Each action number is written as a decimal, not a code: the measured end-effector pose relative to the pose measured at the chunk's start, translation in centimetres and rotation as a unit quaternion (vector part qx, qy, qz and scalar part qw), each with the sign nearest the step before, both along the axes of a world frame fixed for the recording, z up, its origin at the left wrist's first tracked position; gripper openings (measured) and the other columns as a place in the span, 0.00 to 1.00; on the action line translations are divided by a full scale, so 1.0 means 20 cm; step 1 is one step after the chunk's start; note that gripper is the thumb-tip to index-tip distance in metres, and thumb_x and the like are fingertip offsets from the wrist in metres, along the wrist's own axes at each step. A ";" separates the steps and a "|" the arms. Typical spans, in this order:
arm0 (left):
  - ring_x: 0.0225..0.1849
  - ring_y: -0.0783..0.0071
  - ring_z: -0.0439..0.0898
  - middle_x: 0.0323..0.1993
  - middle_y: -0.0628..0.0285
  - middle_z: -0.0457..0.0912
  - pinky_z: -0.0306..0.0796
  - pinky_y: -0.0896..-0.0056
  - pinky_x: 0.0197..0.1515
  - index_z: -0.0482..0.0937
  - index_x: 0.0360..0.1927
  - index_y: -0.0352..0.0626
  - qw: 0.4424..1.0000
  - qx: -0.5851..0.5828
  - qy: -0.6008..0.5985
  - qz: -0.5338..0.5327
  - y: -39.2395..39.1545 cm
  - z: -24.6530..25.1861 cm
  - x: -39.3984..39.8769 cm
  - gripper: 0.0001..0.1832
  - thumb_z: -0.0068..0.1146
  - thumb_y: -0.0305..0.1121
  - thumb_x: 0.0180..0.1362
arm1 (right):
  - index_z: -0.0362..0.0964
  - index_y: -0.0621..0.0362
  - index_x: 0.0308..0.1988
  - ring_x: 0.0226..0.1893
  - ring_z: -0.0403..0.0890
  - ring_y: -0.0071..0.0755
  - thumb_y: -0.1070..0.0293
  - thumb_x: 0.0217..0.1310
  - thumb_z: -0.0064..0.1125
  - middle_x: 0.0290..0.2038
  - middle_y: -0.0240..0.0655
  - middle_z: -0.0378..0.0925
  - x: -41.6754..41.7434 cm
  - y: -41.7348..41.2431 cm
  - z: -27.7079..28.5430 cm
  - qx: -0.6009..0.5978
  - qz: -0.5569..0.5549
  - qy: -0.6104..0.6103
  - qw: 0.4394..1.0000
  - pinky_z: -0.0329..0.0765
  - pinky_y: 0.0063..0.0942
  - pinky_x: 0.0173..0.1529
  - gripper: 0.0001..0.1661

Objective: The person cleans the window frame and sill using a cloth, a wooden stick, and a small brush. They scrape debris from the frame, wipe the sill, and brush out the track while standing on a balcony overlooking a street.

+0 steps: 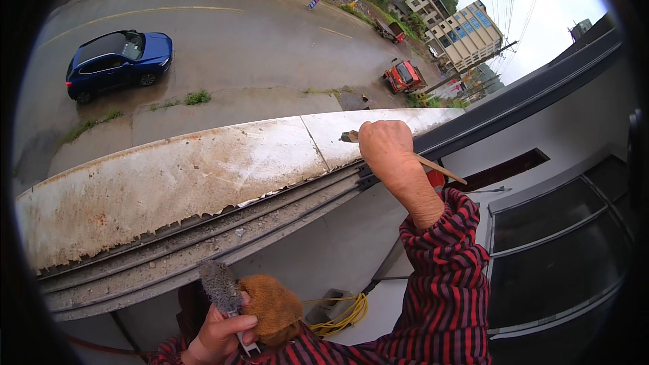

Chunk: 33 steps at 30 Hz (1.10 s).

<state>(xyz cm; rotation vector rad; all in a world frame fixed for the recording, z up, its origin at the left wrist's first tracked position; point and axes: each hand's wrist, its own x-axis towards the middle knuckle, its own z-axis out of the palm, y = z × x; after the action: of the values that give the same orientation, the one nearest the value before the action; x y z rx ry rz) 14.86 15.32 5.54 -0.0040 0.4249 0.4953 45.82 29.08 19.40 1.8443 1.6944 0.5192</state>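
Observation:
My right hand (386, 144) is closed around a wooden-handled tool, its dark, worn head (350, 136) over the white outer sill panel (203, 162); whether it touches the panel I cannot tell. The handle (440, 168) slants down to the right past my wrist. In my left hand (218, 332), low in the picture, are a grey wire-like scrubbing brush (219, 284) and a brown-orange cloth or sponge (271, 306). Rust stains and dirt mark the panel. Grit lies in the window track (203, 241) along its ragged near edge.
A dark window frame (517, 104) rises at the right. Beyond the sill lies a wet road with a blue car (119, 63) and a red truck (404, 76). Inside, a coiled yellow cable (350, 317) lies by a grey block (327, 306), with dark glass panes (557, 253) at right.

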 end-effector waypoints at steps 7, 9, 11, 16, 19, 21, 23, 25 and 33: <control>0.16 0.71 0.68 0.18 0.60 0.69 0.61 0.70 0.21 0.66 0.40 0.42 1.000 0.005 -0.008 0.009 0.01 0.02 -0.02 0.16 0.52 0.16 0.47 | 0.71 0.56 0.26 0.28 0.80 0.38 0.61 0.50 0.56 0.23 0.36 0.77 -0.10 -0.10 -0.11 -0.034 0.050 0.103 0.993 0.74 0.31 0.29 0.10; 0.16 0.71 0.68 0.18 0.60 0.69 0.61 0.70 0.21 0.66 0.40 0.42 1.000 0.002 -0.009 0.011 0.00 0.03 -0.01 0.16 0.52 0.16 0.48 | 0.68 0.57 0.24 0.28 0.78 0.39 0.59 0.50 0.57 0.22 0.36 0.75 -0.10 -0.19 0.00 -0.002 0.127 0.099 0.987 0.72 0.32 0.30 0.13; 0.16 0.71 0.68 0.19 0.60 0.69 0.61 0.70 0.21 0.66 0.40 0.42 1.000 -0.007 -0.015 0.008 0.00 0.03 0.00 0.16 0.51 0.16 0.48 | 0.66 0.57 0.24 0.27 0.76 0.39 0.60 0.51 0.56 0.22 0.35 0.73 -0.04 -0.25 0.03 0.008 0.176 0.092 0.980 0.71 0.32 0.31 0.13; 0.16 0.71 0.68 0.19 0.60 0.70 0.62 0.70 0.21 0.67 0.40 0.43 1.000 0.011 -0.017 0.009 -0.03 0.01 0.02 0.16 0.52 0.16 0.47 | 0.67 0.55 0.23 0.25 0.76 0.35 0.72 0.45 0.51 0.21 0.34 0.72 0.13 -0.26 -0.10 -0.012 0.232 0.042 0.972 0.69 0.30 0.31 0.01; 0.16 0.71 0.68 0.19 0.60 0.70 0.62 0.70 0.21 0.67 0.40 0.44 1.000 0.010 -0.012 0.027 -0.03 0.00 0.03 0.17 0.52 0.16 0.47 | 0.66 0.54 0.22 0.24 0.75 0.35 0.72 0.43 0.51 0.20 0.34 0.70 0.14 -0.23 -0.15 -0.025 0.202 0.011 0.979 0.69 0.30 0.32 0.02; 0.16 0.71 0.68 0.19 0.60 0.70 0.62 0.70 0.21 0.68 0.40 0.44 0.999 0.005 -0.019 0.039 -0.04 -0.02 0.04 0.16 0.52 0.16 0.47 | 0.66 0.54 0.21 0.24 0.74 0.34 0.71 0.43 0.52 0.19 0.33 0.70 0.11 -0.22 -0.19 -0.043 0.201 -0.032 0.978 0.68 0.29 0.32 0.03; 0.16 0.71 0.68 0.19 0.60 0.70 0.62 0.70 0.21 0.68 0.40 0.44 0.999 -0.010 -0.011 0.043 -0.03 -0.02 0.05 0.16 0.52 0.17 0.47 | 0.66 0.52 0.21 0.24 0.74 0.32 0.71 0.42 0.52 0.19 0.32 0.70 0.02 -0.21 -0.22 -0.068 0.226 -0.098 0.967 0.67 0.29 0.30 0.03; 0.16 0.71 0.69 0.19 0.60 0.71 0.62 0.70 0.21 0.69 0.39 0.44 0.999 -0.017 -0.009 0.045 -0.03 -0.02 0.04 0.16 0.52 0.17 0.47 | 0.67 0.51 0.18 0.21 0.72 0.28 0.70 0.39 0.53 0.16 0.29 0.68 -0.06 -0.18 -0.24 -0.115 0.275 -0.162 0.941 0.63 0.28 0.26 0.03; 0.16 0.71 0.69 0.20 0.59 0.71 0.62 0.70 0.21 0.69 0.40 0.44 0.998 -0.011 -0.005 0.068 -0.04 -0.02 -0.03 0.16 0.51 0.16 0.47 | 0.64 0.53 0.18 0.19 0.69 0.26 0.69 0.38 0.54 0.15 0.28 0.65 -0.38 -0.17 -0.12 -0.123 0.357 -0.056 0.924 0.64 0.25 0.27 0.06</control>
<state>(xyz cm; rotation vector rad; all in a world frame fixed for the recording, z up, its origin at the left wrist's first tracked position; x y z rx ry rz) 14.25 14.53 5.07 -0.0571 0.4224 0.6243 38.20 25.77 17.03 0.9608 2.2134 0.6394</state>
